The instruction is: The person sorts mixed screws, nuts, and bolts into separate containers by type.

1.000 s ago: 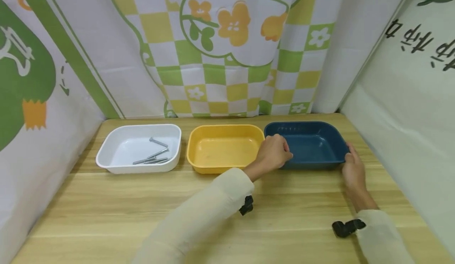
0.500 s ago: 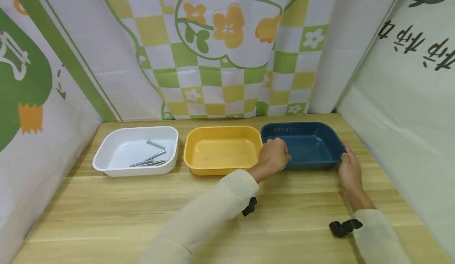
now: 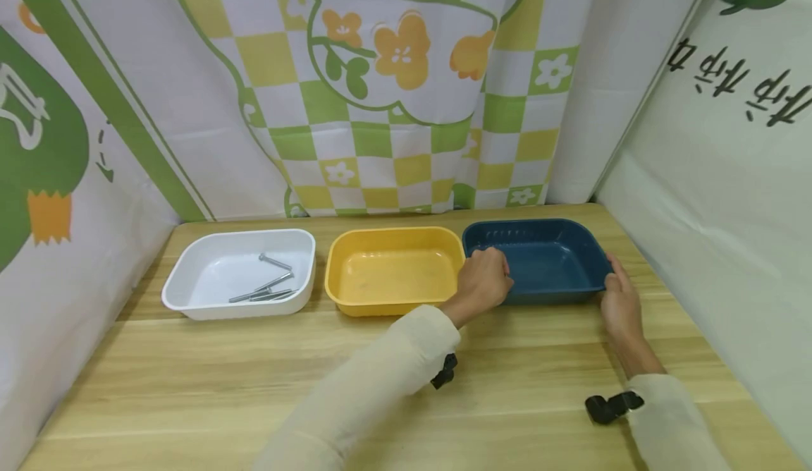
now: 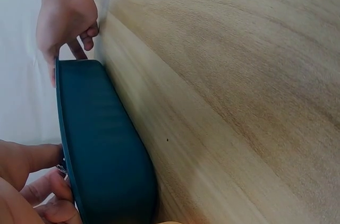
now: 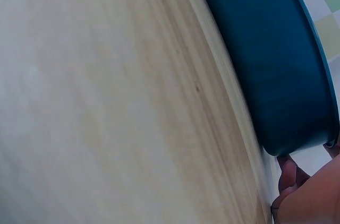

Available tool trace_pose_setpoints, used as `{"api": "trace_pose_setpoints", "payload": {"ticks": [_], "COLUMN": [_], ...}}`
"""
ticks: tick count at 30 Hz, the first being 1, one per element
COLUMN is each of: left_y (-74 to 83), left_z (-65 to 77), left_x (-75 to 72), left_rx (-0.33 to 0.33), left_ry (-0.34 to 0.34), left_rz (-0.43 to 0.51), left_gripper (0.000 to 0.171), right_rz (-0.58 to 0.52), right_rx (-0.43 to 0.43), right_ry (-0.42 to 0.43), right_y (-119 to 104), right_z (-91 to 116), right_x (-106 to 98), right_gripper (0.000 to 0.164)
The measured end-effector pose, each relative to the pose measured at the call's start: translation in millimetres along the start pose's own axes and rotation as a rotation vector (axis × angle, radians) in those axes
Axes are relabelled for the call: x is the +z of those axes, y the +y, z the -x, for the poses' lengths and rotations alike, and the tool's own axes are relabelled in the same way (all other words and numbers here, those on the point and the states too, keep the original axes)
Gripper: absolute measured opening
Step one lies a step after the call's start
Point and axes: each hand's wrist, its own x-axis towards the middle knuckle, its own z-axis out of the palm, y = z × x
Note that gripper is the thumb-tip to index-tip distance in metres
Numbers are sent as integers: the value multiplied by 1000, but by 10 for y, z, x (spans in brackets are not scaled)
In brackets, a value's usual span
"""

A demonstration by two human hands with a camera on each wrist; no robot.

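Note:
A dark blue tray (image 3: pixel 550 268) stands at the right of the row. My left hand (image 3: pixel 481 280) is at its left front corner, knuckles up. In the left wrist view, the thumb and fingers pinch a small shiny metal piece (image 4: pixel 62 169) right at the rim; I cannot tell its kind, as the fingers hide most of it. My right hand (image 3: pixel 622 307) grips the tray's right end, with the thumb at the rim and the other fingers low against the outer wall.
Left of the blue tray stands a yellow tray (image 3: pixel 393 273) with a bare bottom. Farther left, a white tray (image 3: pixel 212 273) holds several metal bolts (image 3: pixel 274 284). All rest on a wooden table (image 3: pixel 355 365), with printed cloth hanging behind and at both sides.
The head view has shifted slightly, so trays and hands appear a little farther left. Both hands stay at the blue tray, with almost no movement against it.

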Motion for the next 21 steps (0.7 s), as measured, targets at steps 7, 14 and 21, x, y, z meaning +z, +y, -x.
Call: {"api": "trace_pose_setpoints", "payload": {"ticks": [7, 14, 21], "left_y": [3, 7, -18], "left_z": [-1, -9, 20], "left_x": [10, 10, -5], "left_rx": [-17, -30, -12], "left_ry": [-11, -15, -10], "left_rz": [-5, -3, 67], "left_gripper": [3, 17, 20], "right_rz": [0, -1, -18], "right_rx": [9, 12, 21], "right_ry": [14, 7, 15], "right_y": [4, 8, 6], "right_z": [8, 4, 7], "right_x": [12, 11, 14], "right_gripper": [57, 57, 57]}}
